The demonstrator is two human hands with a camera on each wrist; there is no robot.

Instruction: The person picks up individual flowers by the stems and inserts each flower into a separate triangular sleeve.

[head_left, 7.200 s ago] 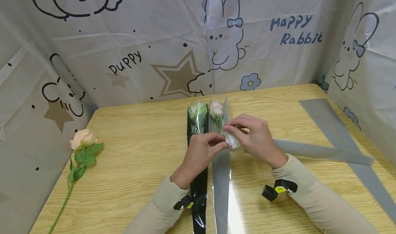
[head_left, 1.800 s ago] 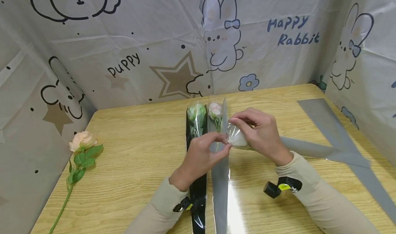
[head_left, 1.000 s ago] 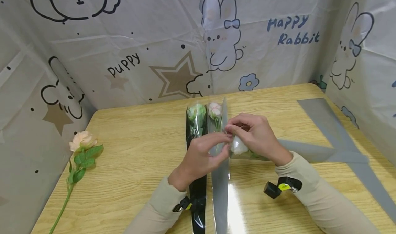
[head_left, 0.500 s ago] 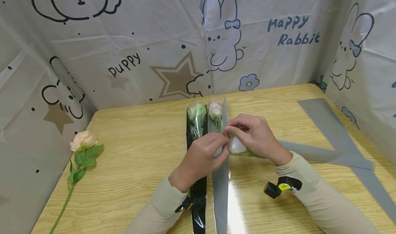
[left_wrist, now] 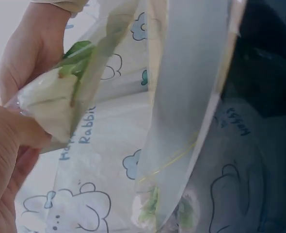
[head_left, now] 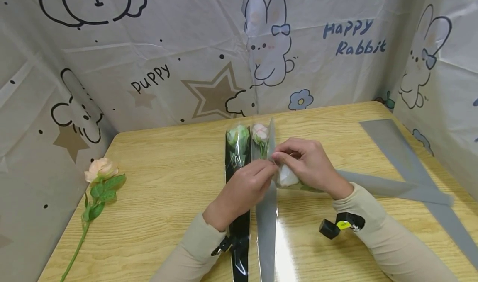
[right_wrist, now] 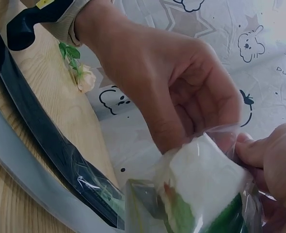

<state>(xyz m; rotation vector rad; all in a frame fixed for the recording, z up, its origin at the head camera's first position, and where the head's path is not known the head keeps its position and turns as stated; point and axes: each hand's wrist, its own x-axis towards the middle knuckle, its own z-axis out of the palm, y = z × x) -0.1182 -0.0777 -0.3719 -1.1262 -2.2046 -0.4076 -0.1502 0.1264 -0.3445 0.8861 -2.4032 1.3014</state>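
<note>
My left hand [head_left: 242, 190] and right hand [head_left: 310, 166] meet above the middle of the table. They pinch the open end of a clear flower sleeve [head_left: 377, 185] whose grey length stretches to the right. Inside is a white flower [right_wrist: 206, 170] with green leaves [left_wrist: 77, 60], its head just below the fingertips. Under my left hand lie two wrapped flowers side by side: a green flower [head_left: 238, 136] in a black-backed sleeve [head_left: 239, 244] and a pale pink rose [head_left: 260, 132] in a grey-backed sleeve [head_left: 266, 236]. Fingers hide part of the sleeve edge.
A loose peach rose [head_left: 101, 170] with a long stem lies at the left of the wooden table [head_left: 168, 170]. Another grey sleeve [head_left: 388, 143] lies slanted at the right, crossed by the held one. Printed cloth walls [head_left: 186, 33] enclose the back and sides.
My right hand, farther right and higher 1.8 s ago, has come back down towards the left hand. The left fingers, spread before, have closed together at the sleeve edge. The white flower head shifted slightly.
</note>
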